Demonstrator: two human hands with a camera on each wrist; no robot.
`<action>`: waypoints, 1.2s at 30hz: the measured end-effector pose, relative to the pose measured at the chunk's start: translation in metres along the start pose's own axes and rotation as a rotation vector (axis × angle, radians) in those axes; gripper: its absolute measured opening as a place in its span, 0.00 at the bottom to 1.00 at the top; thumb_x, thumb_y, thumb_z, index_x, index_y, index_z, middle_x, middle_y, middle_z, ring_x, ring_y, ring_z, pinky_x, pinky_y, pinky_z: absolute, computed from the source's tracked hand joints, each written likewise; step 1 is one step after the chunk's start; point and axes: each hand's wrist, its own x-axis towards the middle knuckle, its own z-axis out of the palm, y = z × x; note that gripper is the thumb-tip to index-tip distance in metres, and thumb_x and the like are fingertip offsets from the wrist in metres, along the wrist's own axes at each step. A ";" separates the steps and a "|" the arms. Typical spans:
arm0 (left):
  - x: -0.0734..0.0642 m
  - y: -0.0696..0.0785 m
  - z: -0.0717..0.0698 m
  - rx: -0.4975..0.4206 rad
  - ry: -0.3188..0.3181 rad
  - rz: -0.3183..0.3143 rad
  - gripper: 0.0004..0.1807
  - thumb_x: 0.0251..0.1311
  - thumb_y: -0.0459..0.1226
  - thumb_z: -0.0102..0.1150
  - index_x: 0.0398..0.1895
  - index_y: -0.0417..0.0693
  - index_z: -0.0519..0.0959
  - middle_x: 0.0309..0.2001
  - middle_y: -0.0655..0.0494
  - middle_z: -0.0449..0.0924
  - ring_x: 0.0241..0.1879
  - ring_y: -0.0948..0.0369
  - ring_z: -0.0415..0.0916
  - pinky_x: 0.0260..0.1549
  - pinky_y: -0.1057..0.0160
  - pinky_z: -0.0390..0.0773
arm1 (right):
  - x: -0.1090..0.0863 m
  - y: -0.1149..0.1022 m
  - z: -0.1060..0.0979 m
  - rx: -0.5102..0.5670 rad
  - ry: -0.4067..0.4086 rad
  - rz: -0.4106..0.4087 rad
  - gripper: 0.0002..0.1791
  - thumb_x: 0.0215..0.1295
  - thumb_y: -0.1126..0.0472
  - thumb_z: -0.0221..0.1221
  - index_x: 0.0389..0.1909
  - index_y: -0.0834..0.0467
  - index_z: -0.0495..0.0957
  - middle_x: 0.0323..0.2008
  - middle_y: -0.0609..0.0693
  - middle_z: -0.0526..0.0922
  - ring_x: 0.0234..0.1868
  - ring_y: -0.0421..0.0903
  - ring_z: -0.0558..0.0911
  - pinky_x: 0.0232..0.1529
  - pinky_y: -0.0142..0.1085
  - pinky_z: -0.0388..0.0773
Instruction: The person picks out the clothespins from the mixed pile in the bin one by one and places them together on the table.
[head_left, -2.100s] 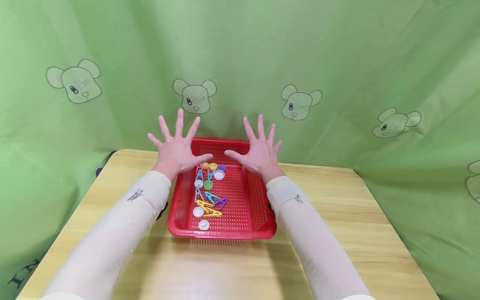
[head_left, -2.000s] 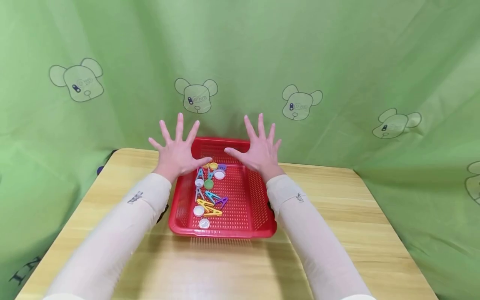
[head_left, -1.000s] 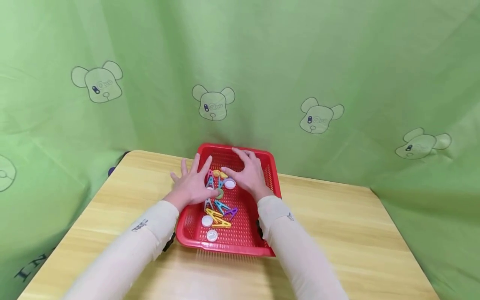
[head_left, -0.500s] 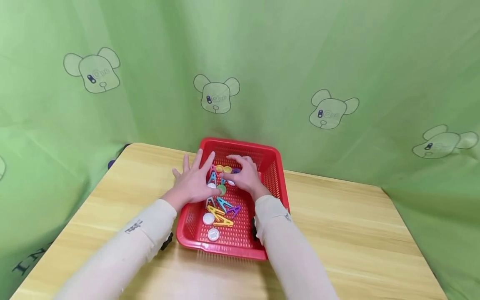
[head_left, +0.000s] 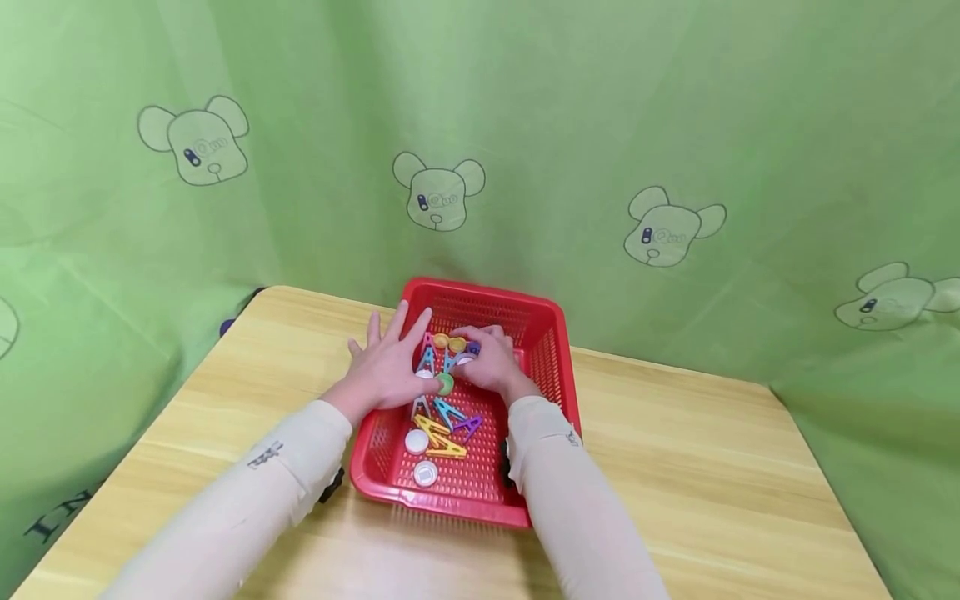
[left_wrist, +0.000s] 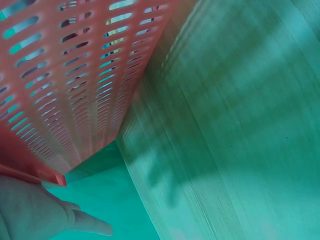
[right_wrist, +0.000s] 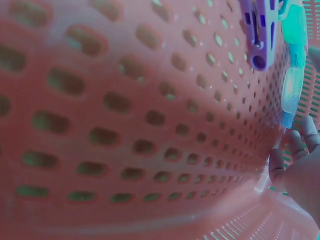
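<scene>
A red perforated basket [head_left: 487, 293] holds plastic clothespins and bottle caps along its left half. My left hand [head_left: 382, 371] spreads its fingers over the left rim, its thumb reaching to a green cap [head_left: 446, 383]. Inside, my right hand [head_left: 491, 364] is palm down. Its thumb and fingertips bend, apart from each other, around a white cap [head_left: 465, 360] and a purple cap [head_left: 473, 347], with a yellow cap [head_left: 457, 343] just beyond. In the right wrist view, its fingers [right_wrist: 297, 145] stand near the caps, and a purple clothespin [right_wrist: 260, 35] lies closer to the camera.
Yellow clothespins [head_left: 447, 449] and two white caps, one of them a paler cap [head_left: 426, 473], lie toward the basket's near end. The wooden table [head_left: 675, 433] extends on both sides. A green curtain [head_left: 540, 200] with printed bear heads hangs behind and beside it.
Both hands, spread above the basket at first, have come down toward it. The right hand has moved in among the caps with its fingers bending; the left has settled over the left rim.
</scene>
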 end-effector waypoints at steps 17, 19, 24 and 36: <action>-0.002 0.000 0.002 -0.031 0.022 0.008 0.60 0.52 0.60 0.67 0.82 0.64 0.40 0.80 0.49 0.26 0.73 0.35 0.21 0.57 0.19 0.39 | -0.001 0.003 0.004 -0.185 -0.041 -0.041 0.31 0.50 0.47 0.74 0.59 0.37 0.80 0.56 0.53 0.65 0.56 0.54 0.63 0.54 0.54 0.60; -0.002 0.000 0.002 -0.036 0.025 0.010 0.60 0.52 0.60 0.67 0.82 0.63 0.41 0.80 0.49 0.26 0.73 0.35 0.21 0.57 0.19 0.39 | 0.000 0.004 0.005 -0.188 -0.031 -0.045 0.31 0.50 0.46 0.74 0.59 0.37 0.80 0.55 0.53 0.66 0.55 0.54 0.63 0.53 0.54 0.60; -0.002 0.001 0.005 -0.034 0.015 0.007 0.60 0.52 0.61 0.67 0.82 0.65 0.39 0.80 0.49 0.27 0.74 0.34 0.21 0.57 0.19 0.40 | -0.002 0.006 0.007 -0.191 -0.041 -0.056 0.31 0.49 0.44 0.74 0.58 0.36 0.80 0.54 0.52 0.65 0.54 0.53 0.63 0.54 0.56 0.59; -0.002 0.002 0.004 -0.026 0.020 0.002 0.60 0.52 0.62 0.66 0.82 0.65 0.39 0.80 0.49 0.25 0.73 0.33 0.23 0.57 0.19 0.42 | -0.001 0.001 0.006 -0.186 -0.074 -0.042 0.30 0.48 0.41 0.74 0.56 0.35 0.79 0.54 0.51 0.63 0.55 0.52 0.62 0.57 0.57 0.58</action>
